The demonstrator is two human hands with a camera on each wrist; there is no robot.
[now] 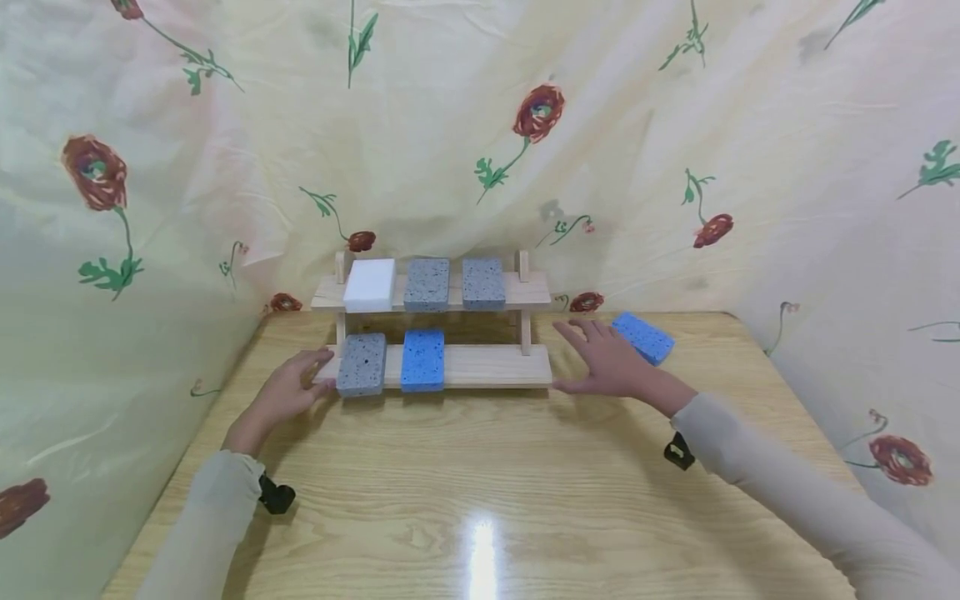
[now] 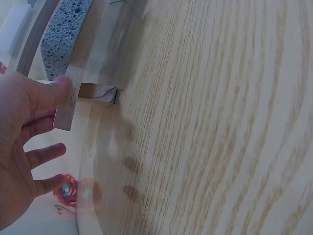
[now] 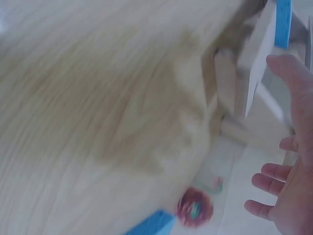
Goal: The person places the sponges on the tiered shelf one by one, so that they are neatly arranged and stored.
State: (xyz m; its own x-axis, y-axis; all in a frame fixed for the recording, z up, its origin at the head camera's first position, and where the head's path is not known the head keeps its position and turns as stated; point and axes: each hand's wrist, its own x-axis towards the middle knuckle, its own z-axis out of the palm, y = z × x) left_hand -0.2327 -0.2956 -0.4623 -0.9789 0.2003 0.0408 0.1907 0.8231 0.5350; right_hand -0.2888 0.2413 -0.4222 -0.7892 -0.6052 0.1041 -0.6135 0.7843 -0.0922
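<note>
A two-tier wooden rack [image 1: 495, 367] stands at the back of the table. My left hand [image 1: 288, 387] pinches the left end of its lower shelf [image 2: 68, 105], thumb on top and index finger beneath, the other fingers spread. Beside that thumb sits a grey speckled sponge [image 1: 362, 364], with a blue sponge [image 1: 423, 360] to its right. On the upper shelf are a white sponge [image 1: 370, 285] and two grey sponges, one in the middle [image 1: 427, 284] and one at right [image 1: 483, 283]. My right hand [image 1: 603, 358], fingers spread and holding nothing, is by the shelf's right end.
Another blue sponge [image 1: 643, 337] lies on the table [image 1: 450, 483], behind my right hand near the back right edge. A flowered cloth [image 1: 450, 150] hangs behind and along both sides. A black wrist mount [image 1: 678, 452] hangs below my right sleeve.
</note>
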